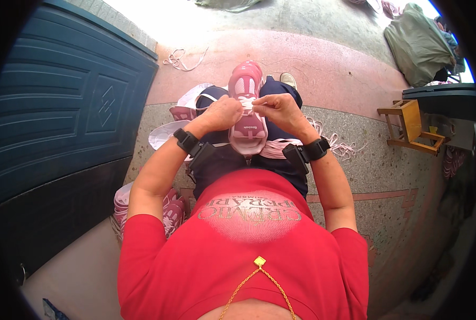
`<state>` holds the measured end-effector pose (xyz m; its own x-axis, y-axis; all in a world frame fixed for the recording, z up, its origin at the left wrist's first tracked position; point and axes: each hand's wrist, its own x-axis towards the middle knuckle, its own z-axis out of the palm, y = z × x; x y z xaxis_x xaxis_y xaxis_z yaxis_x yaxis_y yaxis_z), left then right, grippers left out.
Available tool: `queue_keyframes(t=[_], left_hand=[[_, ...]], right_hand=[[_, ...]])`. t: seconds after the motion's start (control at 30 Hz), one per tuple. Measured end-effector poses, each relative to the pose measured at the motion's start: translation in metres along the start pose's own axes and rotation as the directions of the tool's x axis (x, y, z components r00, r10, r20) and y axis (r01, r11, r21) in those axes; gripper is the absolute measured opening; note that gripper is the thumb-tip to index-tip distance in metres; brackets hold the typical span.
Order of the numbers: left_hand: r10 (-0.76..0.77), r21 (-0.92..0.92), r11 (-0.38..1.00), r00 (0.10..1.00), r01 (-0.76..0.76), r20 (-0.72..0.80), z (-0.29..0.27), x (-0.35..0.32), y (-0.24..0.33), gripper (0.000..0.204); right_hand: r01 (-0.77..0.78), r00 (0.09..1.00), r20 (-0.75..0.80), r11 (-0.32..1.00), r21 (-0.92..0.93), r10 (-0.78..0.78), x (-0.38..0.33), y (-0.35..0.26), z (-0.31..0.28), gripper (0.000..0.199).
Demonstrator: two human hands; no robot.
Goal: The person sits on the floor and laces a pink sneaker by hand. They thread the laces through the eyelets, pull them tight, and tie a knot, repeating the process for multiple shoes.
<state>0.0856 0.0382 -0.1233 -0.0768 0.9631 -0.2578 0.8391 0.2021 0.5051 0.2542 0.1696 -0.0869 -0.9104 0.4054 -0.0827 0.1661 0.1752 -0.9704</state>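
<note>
2 hands met over a pink sneaker (248,109) resting on the lap: the left hand (223,113) and right hand (277,109) each pinched what looked like a pale lace (247,105); uneven pulling could have slipped it loose or tipped the shoe off the knees

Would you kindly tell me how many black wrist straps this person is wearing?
2. One black wrist strap sits behind the left hand, the other black wrist strap behind the right hand; both hands grip the pink shoe on the lap.
</note>
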Motion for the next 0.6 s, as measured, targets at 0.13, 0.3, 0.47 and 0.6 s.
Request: queue_keyframes(t=[0.13, 0.3, 0.47, 0.6], left_hand=[[-0.002, 0.039, 0.999, 1.000, 0.001, 0.030, -0.002, 0.008, 0.008, 0.018], [0.022, -0.191, 0.980, 0.983, -0.057, -0.180, 0.009, 0.010, 0.014, 0.019], [-0.132, -0.515, 0.856, 0.979, 0.034, -0.154, 0.019, 0.006, 0.019, 0.017], [-0.256, -0.402, 0.902, 0.944, 0.156, -0.208, 0.018, 0.002, 0.031, 0.023]], right_hand=[[0.055, 0.998, 0.042, 0.996, -0.076, -0.052, 0.002, -0.001, 0.001, 0.018], [0.226, 0.964, 0.207, 0.930, -0.291, -0.169, 0.017, -0.020, 0.009, 0.015], [0.366, 0.930, 0.073, 0.884, -0.290, -0.360, 0.050, -0.026, 0.022, 0.024], [0.451, 0.833, -0.223, 0.856, -0.254, -0.506, 0.050, -0.045, 0.008, 0.022]])
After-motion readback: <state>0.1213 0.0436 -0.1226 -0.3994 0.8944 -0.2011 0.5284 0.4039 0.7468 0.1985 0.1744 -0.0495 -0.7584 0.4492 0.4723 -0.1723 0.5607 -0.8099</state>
